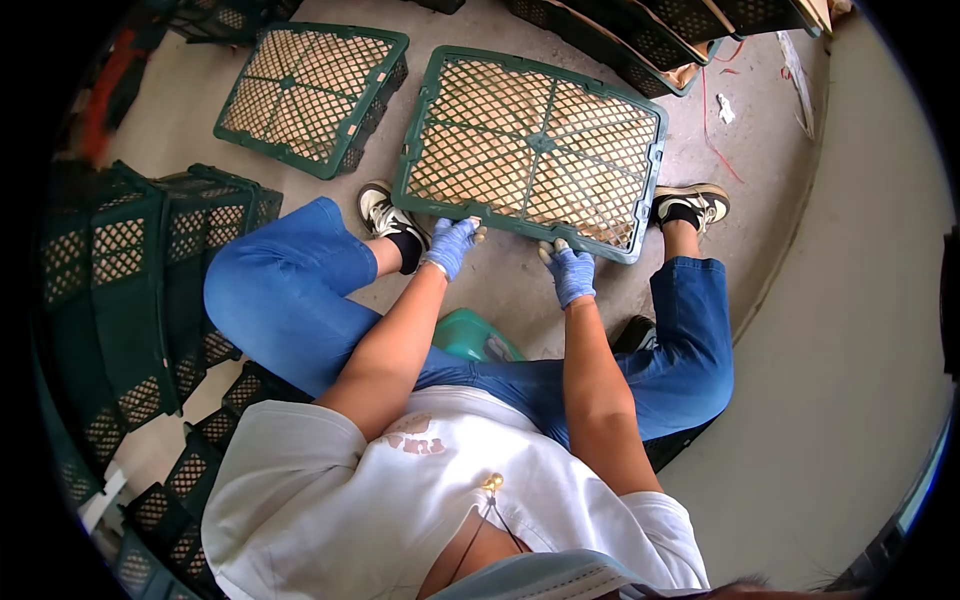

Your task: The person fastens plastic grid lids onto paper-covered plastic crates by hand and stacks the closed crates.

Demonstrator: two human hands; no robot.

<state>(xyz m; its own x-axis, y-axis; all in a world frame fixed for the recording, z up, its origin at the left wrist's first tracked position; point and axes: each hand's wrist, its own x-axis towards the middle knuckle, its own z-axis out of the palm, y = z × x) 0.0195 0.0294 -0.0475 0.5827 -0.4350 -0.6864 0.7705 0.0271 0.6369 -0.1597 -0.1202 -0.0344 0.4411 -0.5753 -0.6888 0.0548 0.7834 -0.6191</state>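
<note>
A large green plastic crate [541,143] lies on the floor in front of me, its lattice face up and something pale beige showing through the gaps. My left hand [453,247], in a blue glove with the fingertips looking pale, grips the crate's near rim left of its middle. Farther right along that same rim, my right hand [568,272], gloved alike, has its fingers curled at the edge. The undersides of both grips are hidden. Beyond and to the left sits a smaller-looking green crate [312,92] with a similar lattice top, apart from my hands.
Stacked dark green crates [120,290] stand at my left, with more crates [620,40] at the top right. A green plastic object [468,335] is between my legs. A pale wall [850,250] runs along the right. Red strips and white scraps [725,108] litter the floor.
</note>
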